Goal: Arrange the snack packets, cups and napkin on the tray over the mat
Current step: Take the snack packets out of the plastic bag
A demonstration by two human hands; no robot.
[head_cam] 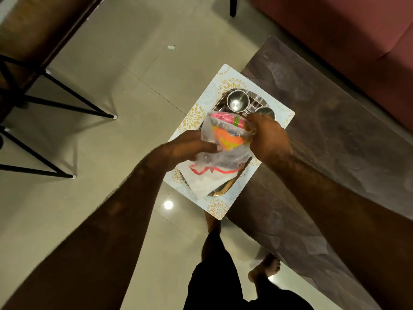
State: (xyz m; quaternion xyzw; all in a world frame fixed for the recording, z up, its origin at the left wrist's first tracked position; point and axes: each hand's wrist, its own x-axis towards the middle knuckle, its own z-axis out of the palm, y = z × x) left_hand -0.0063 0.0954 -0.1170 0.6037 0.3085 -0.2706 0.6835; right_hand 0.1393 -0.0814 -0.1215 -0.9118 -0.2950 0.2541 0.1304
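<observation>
A white mat [225, 85] with gold flower prints lies on the dark table's left edge, partly overhanging the floor. On it rests a steel tray [223, 191], largely covered. Two steel cups stand at the tray's far end: one cup [237, 101] in full view, the second cup [265, 112] half hidden behind my right hand [269, 139]. Both hands grip clear snack packets [225, 139] with orange, pink and green contents, held just above the tray; my left hand [190, 147] pinches the left side. A white napkin [204, 182] lies on the tray's near end.
The dark wooden table [335, 142] runs to the right, with a maroon sofa [348, 25] beyond it. Black metal chair legs [67, 95] stand on the tiled floor at the left. My legs and bare foot [264, 269] are below the table edge.
</observation>
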